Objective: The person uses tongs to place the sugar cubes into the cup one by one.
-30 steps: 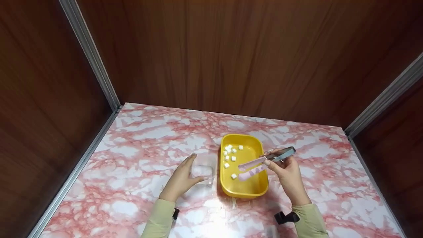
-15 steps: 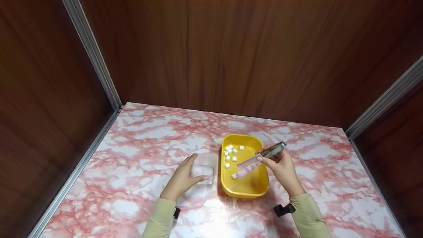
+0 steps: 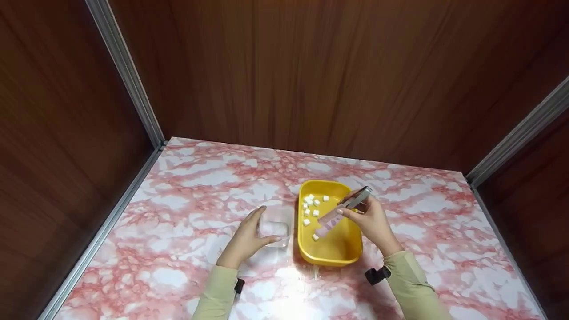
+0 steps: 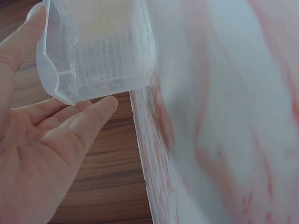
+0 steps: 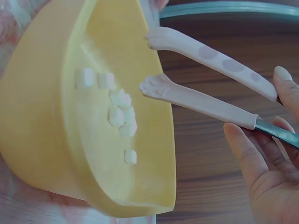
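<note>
My right hand (image 3: 375, 226) holds a pair of tongs (image 3: 356, 198) with pale pink, paw-shaped tips and a metal spring end. The tips reach into a yellow tub (image 3: 331, 261), right at a white cube (image 3: 315, 237) near its front left. In the right wrist view a gap separates the two tong arms (image 5: 210, 105). Several more white cubes (image 3: 315, 213) lie toward the tub's left and back. Left of the tub stands a clear plastic container (image 4: 103, 60), gripped by my left hand (image 3: 242, 242) between thumb and fingers. No cube shows inside it.
The table (image 3: 186, 213) has a red and white marbled top. Dark wood-look panels (image 3: 284, 80) rise behind it and at both sides, joined by grey metal corner strips (image 3: 129, 75). A bright glare lies on the tabletop in front of the tub.
My right hand has moved left with the tongs, whose tips came to the front-left cube, and the tong arms look closer together. The left hand keeps its place on the container.
</note>
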`<state>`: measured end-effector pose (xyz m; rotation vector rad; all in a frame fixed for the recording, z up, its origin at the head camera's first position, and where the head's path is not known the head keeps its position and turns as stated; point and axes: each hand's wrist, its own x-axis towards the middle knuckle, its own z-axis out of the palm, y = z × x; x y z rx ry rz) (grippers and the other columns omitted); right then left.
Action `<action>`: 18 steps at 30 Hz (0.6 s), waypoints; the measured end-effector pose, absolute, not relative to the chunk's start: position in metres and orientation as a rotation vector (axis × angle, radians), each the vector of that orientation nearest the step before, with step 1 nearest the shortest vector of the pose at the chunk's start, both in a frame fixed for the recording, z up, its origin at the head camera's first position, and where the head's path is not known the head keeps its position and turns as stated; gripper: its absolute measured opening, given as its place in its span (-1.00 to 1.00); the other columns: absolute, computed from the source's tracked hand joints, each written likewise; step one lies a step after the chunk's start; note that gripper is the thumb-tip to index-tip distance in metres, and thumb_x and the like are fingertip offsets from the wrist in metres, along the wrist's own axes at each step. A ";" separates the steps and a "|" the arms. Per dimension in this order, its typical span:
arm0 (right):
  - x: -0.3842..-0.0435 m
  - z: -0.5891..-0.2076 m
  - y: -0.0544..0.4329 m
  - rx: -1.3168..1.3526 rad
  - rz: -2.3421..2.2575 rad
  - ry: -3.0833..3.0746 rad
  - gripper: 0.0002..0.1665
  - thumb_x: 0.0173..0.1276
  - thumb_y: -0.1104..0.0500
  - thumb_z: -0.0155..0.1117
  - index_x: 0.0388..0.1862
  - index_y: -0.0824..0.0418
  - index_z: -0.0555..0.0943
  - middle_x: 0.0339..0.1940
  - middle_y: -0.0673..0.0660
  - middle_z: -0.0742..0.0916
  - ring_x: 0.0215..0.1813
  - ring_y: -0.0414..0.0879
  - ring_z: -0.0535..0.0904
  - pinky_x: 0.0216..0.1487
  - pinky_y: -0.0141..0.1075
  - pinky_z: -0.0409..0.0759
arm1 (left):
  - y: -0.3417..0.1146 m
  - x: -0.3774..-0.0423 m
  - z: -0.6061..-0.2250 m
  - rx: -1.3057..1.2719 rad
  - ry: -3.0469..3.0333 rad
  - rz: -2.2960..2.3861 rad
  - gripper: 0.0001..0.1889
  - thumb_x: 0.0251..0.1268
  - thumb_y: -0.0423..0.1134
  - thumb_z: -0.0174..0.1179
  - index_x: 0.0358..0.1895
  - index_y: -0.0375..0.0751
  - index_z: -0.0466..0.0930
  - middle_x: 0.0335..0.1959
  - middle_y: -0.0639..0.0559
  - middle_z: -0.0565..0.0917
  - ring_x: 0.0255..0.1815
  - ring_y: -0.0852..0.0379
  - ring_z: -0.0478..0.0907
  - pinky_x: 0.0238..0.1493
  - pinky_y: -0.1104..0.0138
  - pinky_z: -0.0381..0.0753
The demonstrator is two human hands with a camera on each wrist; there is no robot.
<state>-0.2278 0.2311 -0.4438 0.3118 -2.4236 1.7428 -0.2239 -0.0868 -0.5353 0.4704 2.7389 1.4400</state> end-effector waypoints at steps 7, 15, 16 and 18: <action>-0.242 -0.470 0.236 0.336 1.686 -2.471 -0.56 0.08 0.22 0.51 -0.10 0.34 0.56 -0.19 0.19 0.70 -0.13 0.02 0.65 -0.02 -0.22 0.61 | -0.085 -0.226 -0.536 0.491 2.732 1.496 0.00 -0.02 0.07 0.45 0.45 -0.27 0.14 0.42 -0.23 0.22 0.41 -0.17 0.15 0.33 0.03 0.22; -0.248 -0.475 0.234 0.356 1.672 -2.469 -0.60 0.06 0.24 0.52 -0.15 0.34 0.58 -0.24 0.17 0.70 -0.16 -0.01 0.67 -0.05 -0.25 0.62 | -0.086 -0.226 -0.537 0.490 2.655 1.588 -0.03 -0.02 -0.04 0.48 0.44 -0.28 0.14 0.41 -0.22 0.22 0.38 -0.18 0.20 0.27 0.09 0.33; -0.249 -0.474 0.234 0.354 1.663 -2.476 -0.60 0.06 0.24 0.52 -0.15 0.33 0.58 -0.24 0.16 0.70 -0.16 -0.01 0.67 -0.04 -0.23 0.62 | -0.086 -0.227 -0.537 0.495 2.650 1.596 -0.03 -0.02 -0.04 0.48 0.44 -0.29 0.14 0.41 -0.22 0.23 0.37 -0.18 0.21 0.27 0.09 0.34; -0.251 -0.474 0.233 0.348 1.647 -2.484 -0.60 0.06 0.24 0.52 -0.16 0.32 0.58 -0.24 0.16 0.70 -0.16 -0.02 0.66 -0.02 -0.17 0.61 | -0.086 -0.228 -0.537 0.507 2.643 1.611 -0.03 -0.02 -0.03 0.48 0.44 -0.31 0.15 0.40 -0.22 0.24 0.37 -0.19 0.22 0.26 0.09 0.36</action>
